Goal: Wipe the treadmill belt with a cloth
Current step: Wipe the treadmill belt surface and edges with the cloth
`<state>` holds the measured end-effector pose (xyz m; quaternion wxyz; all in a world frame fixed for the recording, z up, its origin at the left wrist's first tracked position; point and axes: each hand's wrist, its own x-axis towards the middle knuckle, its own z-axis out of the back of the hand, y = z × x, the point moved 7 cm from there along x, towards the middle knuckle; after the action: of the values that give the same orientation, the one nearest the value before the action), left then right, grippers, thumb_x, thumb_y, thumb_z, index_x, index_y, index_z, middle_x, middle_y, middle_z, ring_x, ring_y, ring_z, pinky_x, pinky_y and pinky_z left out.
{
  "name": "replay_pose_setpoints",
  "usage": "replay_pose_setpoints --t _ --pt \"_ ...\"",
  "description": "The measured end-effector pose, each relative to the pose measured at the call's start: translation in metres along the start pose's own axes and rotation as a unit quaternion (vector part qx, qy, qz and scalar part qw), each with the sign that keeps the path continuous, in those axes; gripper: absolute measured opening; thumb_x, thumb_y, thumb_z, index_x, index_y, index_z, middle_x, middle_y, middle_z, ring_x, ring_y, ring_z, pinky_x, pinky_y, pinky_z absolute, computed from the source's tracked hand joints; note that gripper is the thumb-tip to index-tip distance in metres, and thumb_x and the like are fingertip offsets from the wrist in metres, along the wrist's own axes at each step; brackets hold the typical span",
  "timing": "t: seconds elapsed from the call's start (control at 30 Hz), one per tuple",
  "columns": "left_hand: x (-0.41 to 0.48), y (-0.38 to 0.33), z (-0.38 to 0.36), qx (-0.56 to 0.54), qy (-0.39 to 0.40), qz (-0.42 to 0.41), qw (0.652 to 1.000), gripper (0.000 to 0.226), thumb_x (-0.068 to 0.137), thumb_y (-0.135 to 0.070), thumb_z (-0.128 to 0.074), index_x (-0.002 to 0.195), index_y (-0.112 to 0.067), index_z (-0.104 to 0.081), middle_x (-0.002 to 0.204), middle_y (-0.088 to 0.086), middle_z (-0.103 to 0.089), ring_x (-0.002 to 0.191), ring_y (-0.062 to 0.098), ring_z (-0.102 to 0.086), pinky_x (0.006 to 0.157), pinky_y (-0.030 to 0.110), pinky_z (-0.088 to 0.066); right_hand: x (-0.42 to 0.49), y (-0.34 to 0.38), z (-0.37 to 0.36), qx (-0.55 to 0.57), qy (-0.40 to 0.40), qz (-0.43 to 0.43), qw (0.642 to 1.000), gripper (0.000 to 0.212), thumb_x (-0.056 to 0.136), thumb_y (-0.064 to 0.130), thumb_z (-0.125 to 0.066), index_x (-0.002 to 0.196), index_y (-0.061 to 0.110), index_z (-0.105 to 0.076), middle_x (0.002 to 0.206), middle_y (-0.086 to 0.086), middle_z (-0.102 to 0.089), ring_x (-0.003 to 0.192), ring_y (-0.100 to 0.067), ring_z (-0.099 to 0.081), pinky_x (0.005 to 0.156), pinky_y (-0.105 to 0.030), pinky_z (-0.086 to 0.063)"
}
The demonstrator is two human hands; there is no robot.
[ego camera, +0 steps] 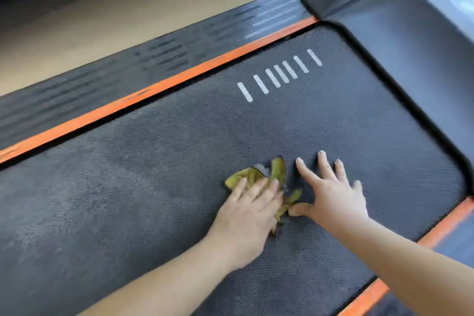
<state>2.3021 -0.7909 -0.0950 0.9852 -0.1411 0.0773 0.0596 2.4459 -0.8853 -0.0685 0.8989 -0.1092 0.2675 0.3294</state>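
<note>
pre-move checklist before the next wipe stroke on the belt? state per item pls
1. Cloth under the left hand, palm pressing it flat: ok.
2. Cloth in contact with the treadmill belt: ok.
3. Right hand clear of the cloth: not ok, its thumb touches or nearly touches the cloth's trailing edge.
4. Right hand braced flat on the belt, fingers spread: ok.
5. Path ahead toward the white stripes free of objects: ok.
6. Belt stopped: cannot tell from a single frame.
7. Dull patches at the left part of the belt wiped: not ok, they remain visible.
</note>
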Motion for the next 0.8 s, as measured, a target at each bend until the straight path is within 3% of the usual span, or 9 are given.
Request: replay_pose_setpoints --t 0.1,0.27,0.4,0.47,0.5,0.57,0.63,0.67,0.8 --pt "0.003 0.005 -0.005 0.057 0.034 -0.109 0.992 0.058 0.106 -0.040 -0.030 0.159 -0.018 -0.028 0.169 0.001 -0.018 0.155 0.022 -0.019 0.126 0.049 -0.013 0.005 -0.001 -0.002 0.028 0.026 0.007 0.999 0.116 0.069 0.081 -0.069 0.152 0.058 0.009 0.166 0.008 0.025 0.155 -0.034 0.013 0.117 -0.062 -0.029" --pt "0.035 0.058 0.027 -0.020 -0.043 0.143 0.989 0.057 0.108 -0.038 -0.021 0.162 -0.023 -0.013 0.171 -0.002 -0.002 0.157 0.018 0.005 0.127 0.049 -0.002 0.003 -0.005 -0.003 0.041 0.037 0.008 0.998 0.117 0.066 0.085 -0.066 0.151 0.060 0.010 0.164 0.013 0.028 0.155 -0.031 0.017 0.118 -0.062 -0.028" --pt "0.011 -0.015 0.002 0.012 0.017 -0.057 0.998 0.057 0.104 -0.039 -0.040 0.158 -0.020 -0.034 0.168 0.001 -0.024 0.154 0.023 -0.021 0.125 0.048 -0.007 0.002 -0.005 -0.001 0.039 0.034 0.024 0.998 0.119 0.065 0.086 -0.066 0.149 0.062 0.014 0.163 0.015 0.031 0.155 -0.030 0.019 0.118 -0.060 -0.029" --pt "0.016 -0.004 0.003 0.051 0.027 -0.100 0.993 0.057 0.104 -0.040 -0.040 0.157 -0.021 -0.036 0.167 0.000 -0.026 0.152 0.021 -0.027 0.124 0.047 -0.011 0.001 -0.008 0.002 0.046 0.039 0.032 0.998 0.117 0.066 0.086 -0.065 0.149 0.062 0.015 0.163 0.018 0.030 0.155 -0.027 0.018 0.118 -0.058 -0.031" --pt "0.026 0.012 0.010 0.062 0.011 -0.075 0.995 0.058 0.105 -0.040 -0.036 0.160 -0.022 -0.029 0.169 0.000 -0.020 0.154 0.019 -0.022 0.126 0.047 -0.010 -0.001 -0.010 0.005 0.058 0.040 0.032 0.997 0.115 0.068 0.084 -0.065 0.149 0.062 0.013 0.163 0.021 0.027 0.155 -0.023 0.017 0.117 -0.056 -0.033" --pt "0.040 0.057 0.024 0.023 -0.012 0.085 0.996 0.057 0.109 -0.039 -0.023 0.163 -0.024 -0.011 0.171 -0.003 0.000 0.157 0.016 0.000 0.127 0.046 -0.002 -0.005 -0.016 0.010 0.095 0.030 0.037 0.994 0.110 0.074 0.077 -0.069 0.150 0.063 0.009 0.161 0.030 0.020 0.155 -0.014 0.014 0.115 -0.052 -0.037" --pt "0.038 0.066 0.026 -0.027 -0.042 0.185 0.981 0.057 0.109 -0.039 -0.017 0.163 -0.024 -0.007 0.171 -0.005 0.005 0.156 0.015 0.012 0.127 0.047 0.001 -0.010 -0.024 0.013 0.146 0.003 0.037 0.989 0.107 0.078 0.065 -0.075 0.152 0.061 0.001 0.159 0.032 0.017 0.154 -0.006 0.012 0.117 -0.050 -0.036" --pt "0.033 0.050 0.021 -0.034 -0.039 0.171 0.984 0.057 0.108 -0.038 -0.018 0.163 -0.023 -0.009 0.171 -0.004 0.002 0.157 0.018 0.011 0.127 0.049 0.000 -0.015 -0.027 0.012 0.151 0.000 0.034 0.988 0.107 0.078 0.061 -0.077 0.153 0.060 -0.001 0.159 0.029 0.018 0.154 -0.006 0.013 0.119 -0.051 -0.033" --pt "0.004 -0.022 -0.009 0.019 0.030 -0.088 0.996 0.058 0.104 -0.038 -0.035 0.159 -0.019 -0.030 0.168 0.001 -0.021 0.153 0.023 -0.024 0.123 0.048 -0.012 -0.034 -0.046 -0.012 0.039 0.012 -0.033 0.999 0.117 0.074 0.071 -0.073 0.151 0.057 0.014 0.163 0.007 0.031 0.154 -0.028 0.019 0.117 -0.062 -0.026"
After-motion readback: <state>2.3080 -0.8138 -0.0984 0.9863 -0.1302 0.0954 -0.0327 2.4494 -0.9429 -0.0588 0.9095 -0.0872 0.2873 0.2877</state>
